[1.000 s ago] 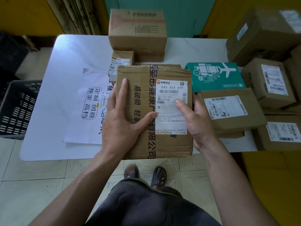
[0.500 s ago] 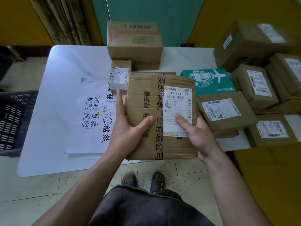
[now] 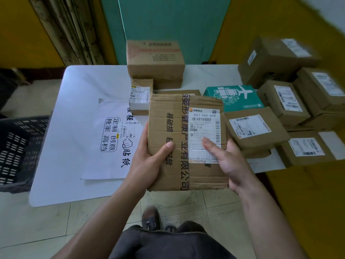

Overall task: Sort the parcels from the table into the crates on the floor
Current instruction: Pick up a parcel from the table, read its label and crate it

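Observation:
A flat brown cardboard parcel (image 3: 177, 128) with black printed tape and a white shipping label is held up over the near edge of the white table (image 3: 78, 94). My left hand (image 3: 147, 161) grips its left edge, thumb on top. My right hand (image 3: 227, 161) holds the right edge with the thumb lying on the label. A black slatted crate (image 3: 16, 152) stands on the floor to the left of the table.
A white mailer bag (image 3: 112, 143) with black print lies flat on the table. Behind are a small labelled box (image 3: 141, 94) and a big carton (image 3: 155, 58). A teal box (image 3: 233, 96) and several brown parcels (image 3: 283, 101) crowd the right side. Tiled floor lies below.
The parcel has shifted a little right and toward me in both hands. My left fingers slid off its top to the left edge. The view tilted upward.

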Demonstrator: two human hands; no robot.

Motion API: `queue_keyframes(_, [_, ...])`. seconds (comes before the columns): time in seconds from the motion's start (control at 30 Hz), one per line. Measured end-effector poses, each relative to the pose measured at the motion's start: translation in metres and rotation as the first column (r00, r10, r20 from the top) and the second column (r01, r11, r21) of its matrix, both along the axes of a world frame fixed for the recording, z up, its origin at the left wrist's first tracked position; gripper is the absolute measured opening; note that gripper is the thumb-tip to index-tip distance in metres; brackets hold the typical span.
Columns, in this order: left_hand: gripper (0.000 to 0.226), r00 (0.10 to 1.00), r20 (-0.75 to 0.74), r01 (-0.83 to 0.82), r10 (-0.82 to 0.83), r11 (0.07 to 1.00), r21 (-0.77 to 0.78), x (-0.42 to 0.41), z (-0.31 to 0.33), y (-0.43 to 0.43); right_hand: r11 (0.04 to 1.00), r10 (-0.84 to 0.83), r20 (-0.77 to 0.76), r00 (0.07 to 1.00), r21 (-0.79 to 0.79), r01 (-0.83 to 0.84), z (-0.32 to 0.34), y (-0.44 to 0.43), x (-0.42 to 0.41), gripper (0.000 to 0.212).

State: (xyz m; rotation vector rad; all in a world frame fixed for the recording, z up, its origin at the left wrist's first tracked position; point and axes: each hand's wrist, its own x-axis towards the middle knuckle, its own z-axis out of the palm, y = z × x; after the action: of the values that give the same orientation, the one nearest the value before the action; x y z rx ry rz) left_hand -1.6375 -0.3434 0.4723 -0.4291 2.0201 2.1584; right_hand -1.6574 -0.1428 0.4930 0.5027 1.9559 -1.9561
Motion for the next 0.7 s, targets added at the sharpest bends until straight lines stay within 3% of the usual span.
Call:
queue_keyframes(0.2, [0.074,0.996,-0.01,-0.092,0.092,0.996,0.008,0.031,0.011,0.006,0.995,0.091,-0.02,0.996,-0.029,-0.092,0.007,0.003,0.014,0.056])
queue_keyframes(0.7, [0.068,0.946,-0.132,-0.298,0.297,0.954,0.009,0.089,0.031,-0.059,0.958,0.278,-0.116,0.954,-0.041,-0.284,0.031,-0.075,0.031,0.039])
